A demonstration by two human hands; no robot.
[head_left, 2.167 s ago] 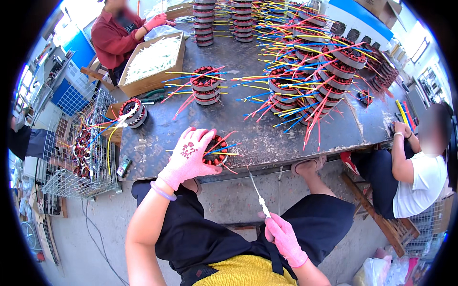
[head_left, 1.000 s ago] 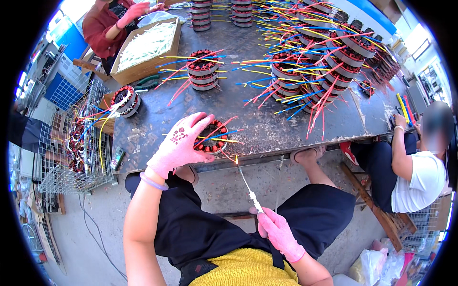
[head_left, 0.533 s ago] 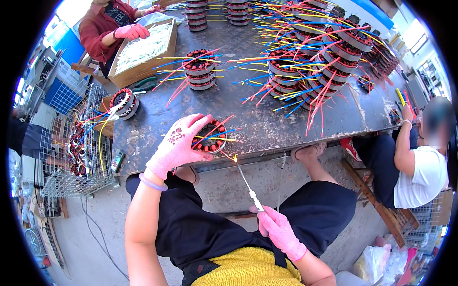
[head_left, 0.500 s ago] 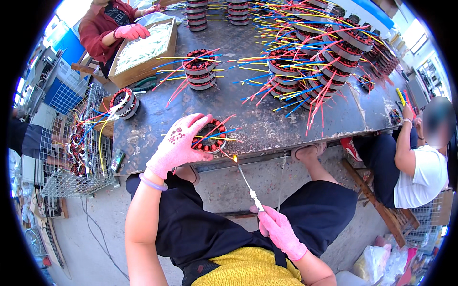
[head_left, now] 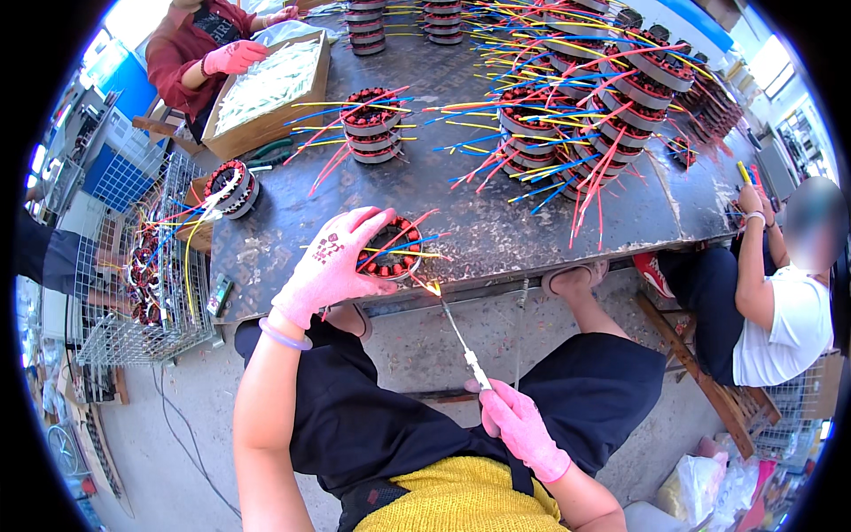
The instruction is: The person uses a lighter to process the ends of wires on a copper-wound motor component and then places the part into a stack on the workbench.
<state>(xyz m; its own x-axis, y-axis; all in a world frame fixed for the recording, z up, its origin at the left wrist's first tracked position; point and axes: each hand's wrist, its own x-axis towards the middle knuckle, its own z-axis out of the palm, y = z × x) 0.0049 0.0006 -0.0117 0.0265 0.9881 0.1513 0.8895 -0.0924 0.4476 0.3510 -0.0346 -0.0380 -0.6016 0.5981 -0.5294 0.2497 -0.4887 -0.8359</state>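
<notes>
In a pink glove, my left hand (head_left: 335,262) grips a ring-shaped motor stator (head_left: 409,264) with red windings at the table's near edge. Red, blue and yellow leads stick out of its right side. My right hand (head_left: 523,430), gloved too, is closed round the white handle of a thin torch (head_left: 476,365). A small orange flame (head_left: 433,288) burns at the torch's tip, touching or very near the end of a lead below the stator. My left fingers hide part of the stator's left side.
The dark worktable (head_left: 292,257) carries a short stator stack (head_left: 372,129) and taller stacks (head_left: 634,106) at right. A lone stator (head_left: 232,189) stands left, near a carton of white sleeves (head_left: 275,89) and a wire basket (head_left: 146,341). Co-workers sit far left and at right (head_left: 771,301).
The flame has shifted slightly up and left, nearer the stator, and looks wider. At far left the co-worker's gloved hand has moved a little; the right co-worker's hands have lowered slightly.
</notes>
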